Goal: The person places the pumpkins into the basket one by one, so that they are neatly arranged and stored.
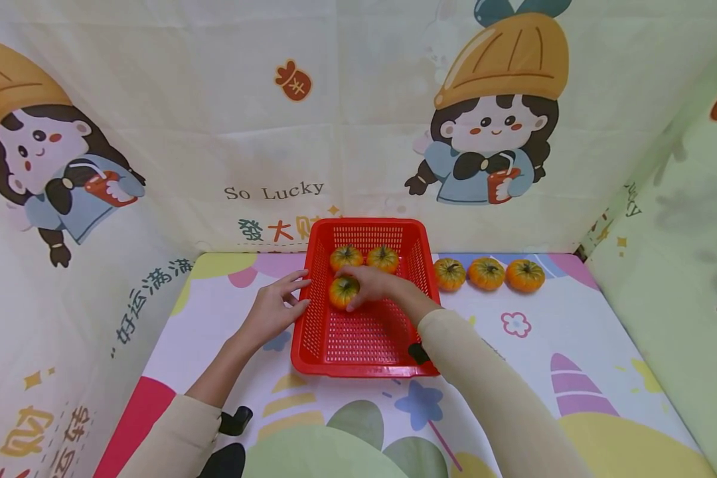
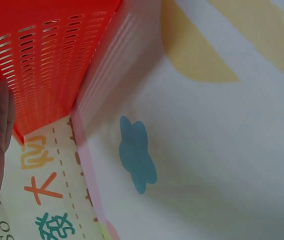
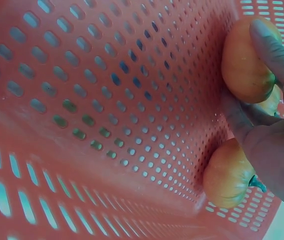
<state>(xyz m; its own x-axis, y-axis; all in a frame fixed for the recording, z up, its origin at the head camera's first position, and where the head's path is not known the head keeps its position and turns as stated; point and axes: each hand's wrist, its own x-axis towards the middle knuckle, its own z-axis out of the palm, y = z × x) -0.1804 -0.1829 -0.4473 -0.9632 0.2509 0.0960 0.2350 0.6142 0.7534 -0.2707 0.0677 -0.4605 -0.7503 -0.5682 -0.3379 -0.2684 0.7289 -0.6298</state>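
Note:
A red perforated plastic basket (image 1: 364, 368) stands on the table. Inside it, my right hand (image 1: 372, 284) grips a small orange pumpkin (image 1: 339, 292) between thumb and fingers, low over the basket floor. In the right wrist view the held pumpkin (image 3: 247, 60) shows the thumb along its side. Two more pumpkins, one on the left (image 1: 346, 256) and one on the right (image 1: 383, 258), sit at the basket's far end. My left hand (image 1: 277, 302) has its fingers extended, the tips at the basket's left rim; the left wrist view shows those fingers (image 2: 1, 115) against the basket's side.
Three small pumpkins stand in a row on the table right of the basket: a near one (image 1: 450, 274), a middle one (image 1: 486, 273) and an outer one (image 1: 525, 275). A printed cloth (image 1: 364, 146) hangs behind the table's far edge. The tabletop (image 1: 490, 352) carries colourful printed shapes.

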